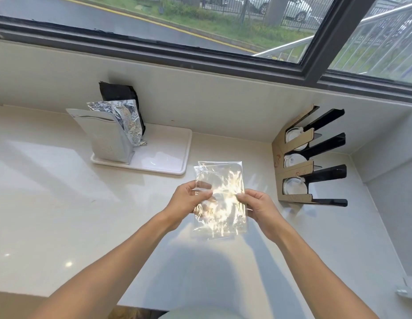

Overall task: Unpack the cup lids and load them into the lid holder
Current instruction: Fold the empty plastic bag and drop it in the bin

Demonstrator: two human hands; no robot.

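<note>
Your left hand and right hand each pinch a side of the clear, crinkled plastic bag, held between them above the pale stone counter at the middle of the frame. The bag is flat, glaring with sunlight, and appears empty. At right, the cardboard-and-black lid holder stands near the corner wall, with white round cup lids in its three slots. At upper left, foil pouches stand on a white tray. Bare counter lies between bag and holder.
</note>
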